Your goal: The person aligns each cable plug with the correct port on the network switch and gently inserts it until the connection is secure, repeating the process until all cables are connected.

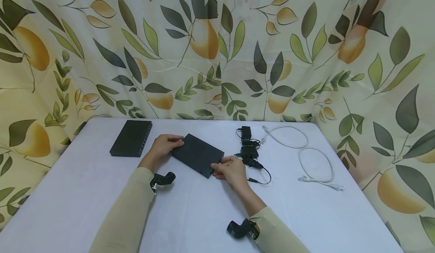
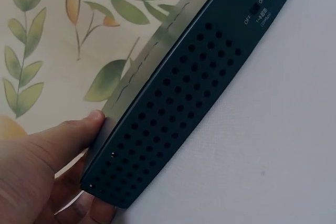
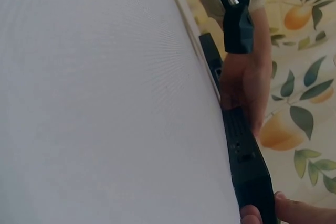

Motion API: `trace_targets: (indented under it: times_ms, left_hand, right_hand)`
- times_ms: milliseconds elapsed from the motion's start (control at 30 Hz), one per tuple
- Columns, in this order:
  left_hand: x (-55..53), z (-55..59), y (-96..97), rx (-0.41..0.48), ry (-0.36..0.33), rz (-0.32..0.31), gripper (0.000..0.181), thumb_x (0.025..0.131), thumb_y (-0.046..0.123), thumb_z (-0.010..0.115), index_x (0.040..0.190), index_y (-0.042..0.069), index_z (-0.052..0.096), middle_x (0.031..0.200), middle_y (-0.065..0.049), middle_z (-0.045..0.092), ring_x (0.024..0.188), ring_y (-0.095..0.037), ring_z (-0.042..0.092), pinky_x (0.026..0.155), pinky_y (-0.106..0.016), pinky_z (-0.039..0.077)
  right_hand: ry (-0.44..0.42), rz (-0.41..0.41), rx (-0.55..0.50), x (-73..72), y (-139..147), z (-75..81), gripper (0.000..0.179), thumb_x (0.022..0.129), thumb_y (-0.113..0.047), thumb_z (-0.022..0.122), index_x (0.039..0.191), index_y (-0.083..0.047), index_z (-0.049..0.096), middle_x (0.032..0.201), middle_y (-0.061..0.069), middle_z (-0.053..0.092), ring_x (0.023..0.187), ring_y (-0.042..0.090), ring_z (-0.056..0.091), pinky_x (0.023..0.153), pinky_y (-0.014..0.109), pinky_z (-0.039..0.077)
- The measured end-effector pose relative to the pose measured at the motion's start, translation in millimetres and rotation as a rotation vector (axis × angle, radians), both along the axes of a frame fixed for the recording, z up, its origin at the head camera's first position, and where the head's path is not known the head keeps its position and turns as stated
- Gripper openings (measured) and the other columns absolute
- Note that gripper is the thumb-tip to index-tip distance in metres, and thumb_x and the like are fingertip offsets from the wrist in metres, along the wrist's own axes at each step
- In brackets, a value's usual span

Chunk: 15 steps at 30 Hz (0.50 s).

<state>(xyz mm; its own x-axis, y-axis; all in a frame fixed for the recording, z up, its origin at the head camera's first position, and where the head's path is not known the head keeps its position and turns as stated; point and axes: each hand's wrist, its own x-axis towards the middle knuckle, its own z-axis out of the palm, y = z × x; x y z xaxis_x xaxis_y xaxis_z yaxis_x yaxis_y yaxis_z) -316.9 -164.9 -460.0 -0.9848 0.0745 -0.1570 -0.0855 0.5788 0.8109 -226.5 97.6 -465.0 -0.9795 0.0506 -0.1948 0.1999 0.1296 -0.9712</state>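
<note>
My left hand [image 1: 161,149] and my right hand [image 1: 233,172] hold a flat black network switch [image 1: 198,155] between them over the middle of the table. At its left end, the left thumb lies on top and the fingers are underneath. My right thumb and fingers pinch the near right corner. In the left wrist view, the side of the switch [image 2: 173,90] shows rows of vent holes and a small slider marked OFF and ON. The right wrist view shows the right fingers [image 3: 302,212] at one end of the switch [image 3: 245,156].
A second black box [image 1: 130,138] with ports along its right side lies at the back left. Black power adapters [image 1: 249,151] with bundled cords lie right of my right hand. White network cables [image 1: 316,150] curl farther right. A patterned curtain [image 1: 234,75] hangs behind the white table [image 1: 190,222].
</note>
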Motion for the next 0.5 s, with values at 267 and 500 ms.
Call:
trace_targets:
  times_ms: [267,500]
  left_hand:
    - [13.8,-5.9,-5.9,0.02,-0.013,0.052,0.038,0.093,0.032,0.069,0.127,0.016,0.068,0.126,-0.012,0.065,0.093,-0.019,0.058,0.067,-0.022,0.05]
    - [29.9,-12.4,-6.0,0.08,0.038,0.158,0.039,0.089,0.032,0.074,0.124,0.016,0.07,0.104,-0.008,0.071,0.065,-0.012,0.056,0.057,-0.023,0.05]
  right_hand:
    - [0.025,-0.002,0.034,-4.2,1.0,0.4,0.034,0.083,-0.005,0.078,0.112,0.006,0.065,0.089,0.016,0.075,0.065,0.017,0.072,0.06,0.028,0.061]
    - [0.073,-0.028,0.043,-6.2,-0.1,1.3,0.025,0.084,-0.005,0.075,0.106,0.005,0.069,0.089,0.017,0.075,0.065,0.017,0.072,0.061,0.03,0.062]
